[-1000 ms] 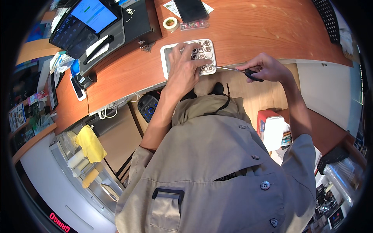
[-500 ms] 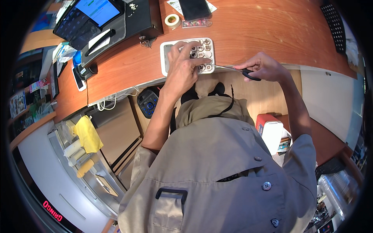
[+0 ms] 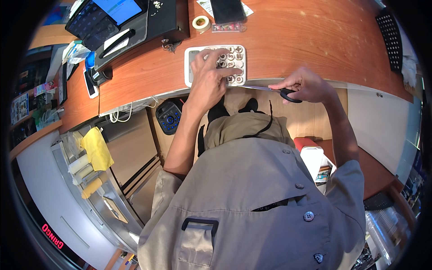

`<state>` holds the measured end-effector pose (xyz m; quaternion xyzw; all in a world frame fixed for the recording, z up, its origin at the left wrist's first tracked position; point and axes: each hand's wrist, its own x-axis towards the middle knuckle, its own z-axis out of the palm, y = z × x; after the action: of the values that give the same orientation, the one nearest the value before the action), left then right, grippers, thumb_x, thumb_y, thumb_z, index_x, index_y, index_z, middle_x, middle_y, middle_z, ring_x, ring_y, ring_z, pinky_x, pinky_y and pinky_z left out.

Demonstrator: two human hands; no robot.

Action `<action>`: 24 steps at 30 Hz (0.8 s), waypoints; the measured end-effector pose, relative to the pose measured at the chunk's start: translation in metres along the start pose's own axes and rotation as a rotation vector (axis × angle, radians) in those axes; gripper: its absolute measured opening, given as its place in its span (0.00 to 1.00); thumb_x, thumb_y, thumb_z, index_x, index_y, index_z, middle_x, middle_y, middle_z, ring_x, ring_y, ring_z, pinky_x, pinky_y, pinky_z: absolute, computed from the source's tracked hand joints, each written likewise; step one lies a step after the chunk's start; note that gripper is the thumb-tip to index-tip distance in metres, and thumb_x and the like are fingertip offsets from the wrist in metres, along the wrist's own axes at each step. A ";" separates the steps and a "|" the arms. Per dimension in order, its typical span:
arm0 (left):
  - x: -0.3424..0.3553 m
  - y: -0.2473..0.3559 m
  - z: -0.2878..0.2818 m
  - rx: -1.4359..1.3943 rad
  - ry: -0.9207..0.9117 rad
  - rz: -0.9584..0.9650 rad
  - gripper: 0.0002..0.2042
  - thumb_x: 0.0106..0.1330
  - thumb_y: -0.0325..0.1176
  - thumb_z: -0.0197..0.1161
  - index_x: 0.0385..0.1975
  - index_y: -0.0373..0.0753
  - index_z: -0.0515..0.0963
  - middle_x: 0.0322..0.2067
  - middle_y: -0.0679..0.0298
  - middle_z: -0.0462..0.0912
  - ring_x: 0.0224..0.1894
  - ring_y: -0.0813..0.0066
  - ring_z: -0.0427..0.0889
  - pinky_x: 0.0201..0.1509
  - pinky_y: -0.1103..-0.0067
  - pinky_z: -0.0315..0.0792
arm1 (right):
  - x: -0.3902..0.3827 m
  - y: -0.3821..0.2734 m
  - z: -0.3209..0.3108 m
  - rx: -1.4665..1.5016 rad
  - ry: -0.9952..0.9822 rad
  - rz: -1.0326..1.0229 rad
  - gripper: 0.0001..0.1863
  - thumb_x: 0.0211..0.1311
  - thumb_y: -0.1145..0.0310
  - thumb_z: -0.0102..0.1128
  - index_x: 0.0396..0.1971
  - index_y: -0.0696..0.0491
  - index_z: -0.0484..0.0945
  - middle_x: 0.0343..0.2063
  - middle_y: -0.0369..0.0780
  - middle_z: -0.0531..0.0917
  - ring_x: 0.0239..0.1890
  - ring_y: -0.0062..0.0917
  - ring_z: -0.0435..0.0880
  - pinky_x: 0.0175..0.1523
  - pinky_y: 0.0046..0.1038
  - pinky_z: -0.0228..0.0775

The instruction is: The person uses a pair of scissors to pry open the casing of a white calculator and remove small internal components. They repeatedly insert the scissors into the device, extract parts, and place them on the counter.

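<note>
A white calculator (image 3: 189, 79) with round keys lies at the near edge of the wooden desk. Over its keys rests my left hand (image 3: 209, 77), fingers spread and partly bent, hiding much of the keypad and display. To the right, my right hand (image 3: 306, 85) is closed around the black handle of a pair of scissors (image 3: 286, 95). Their thin metal blades point left, the tips at the calculator's near right corner. I cannot tell whether the tips touch it.
Behind the calculator are a roll of tape (image 3: 201, 23), a clear pink-patterned case (image 3: 228, 27) and a dark phone-like device (image 3: 227, 11). A black box (image 3: 168, 20) and a tablet-like screen (image 3: 118, 10) stand at the far left. A black speaker (image 3: 169, 118) sits below the desk edge.
My right hand and the scissors have moved slightly nearer to me, the blades dropping from the calculator's right side toward its near corner. My left hand stays on the keys.
</note>
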<state>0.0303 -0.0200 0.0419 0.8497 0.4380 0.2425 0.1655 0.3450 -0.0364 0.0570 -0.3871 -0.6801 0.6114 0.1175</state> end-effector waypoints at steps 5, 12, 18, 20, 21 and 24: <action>-0.002 0.012 -0.016 -0.302 0.060 -0.167 0.13 0.62 0.22 0.66 0.45 0.39 0.89 0.51 0.58 0.83 0.53 0.58 0.78 0.54 0.67 0.76 | -0.015 -0.012 0.008 -0.079 0.140 -0.074 0.28 0.54 0.81 0.69 0.58 0.47 0.86 0.18 0.35 0.81 0.21 0.17 0.77 0.34 0.23 0.70; -0.006 0.024 -0.030 -0.734 -0.312 -0.414 0.14 0.60 0.28 0.77 0.45 0.33 0.88 0.35 0.61 0.88 0.34 0.75 0.81 0.44 0.77 0.78 | -0.025 -0.034 0.023 -0.755 0.317 -0.260 0.34 0.43 0.71 0.76 0.56 0.31 0.87 0.21 0.32 0.77 0.27 0.27 0.71 0.46 0.30 0.62; -0.004 0.021 -0.028 -0.912 -0.289 -0.555 0.08 0.62 0.24 0.75 0.41 0.32 0.89 0.28 0.70 0.87 0.31 0.89 0.76 0.37 0.84 0.72 | -0.029 -0.051 0.024 -0.887 0.334 -0.261 0.33 0.45 0.65 0.80 0.57 0.33 0.86 0.28 0.33 0.76 0.33 0.28 0.75 0.48 0.34 0.64; -0.001 0.020 -0.025 -0.961 -0.260 -0.632 0.07 0.63 0.25 0.75 0.39 0.33 0.89 0.27 0.70 0.87 0.30 0.89 0.76 0.36 0.85 0.71 | -0.028 -0.056 0.028 -0.900 0.363 -0.279 0.32 0.44 0.66 0.80 0.55 0.34 0.86 0.29 0.33 0.76 0.34 0.28 0.76 0.49 0.36 0.63; 0.001 0.017 -0.027 -0.923 -0.297 -0.638 0.06 0.62 0.25 0.76 0.37 0.32 0.89 0.31 0.66 0.89 0.33 0.85 0.81 0.40 0.85 0.74 | -0.027 -0.059 0.029 -0.911 0.377 -0.292 0.32 0.43 0.66 0.80 0.55 0.35 0.86 0.30 0.33 0.75 0.35 0.28 0.77 0.49 0.36 0.63; 0.004 0.010 -0.028 -0.849 -0.297 -0.683 0.04 0.64 0.26 0.73 0.35 0.32 0.89 0.30 0.65 0.89 0.34 0.84 0.81 0.41 0.83 0.74 | -0.022 -0.067 0.034 -0.950 0.431 -0.299 0.34 0.38 0.70 0.77 0.53 0.36 0.87 0.33 0.33 0.81 0.34 0.28 0.79 0.48 0.35 0.63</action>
<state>0.0238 -0.0202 0.0710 0.5435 0.5244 0.2077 0.6216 0.3127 -0.0732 0.1183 -0.4133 -0.8897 0.1200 0.1523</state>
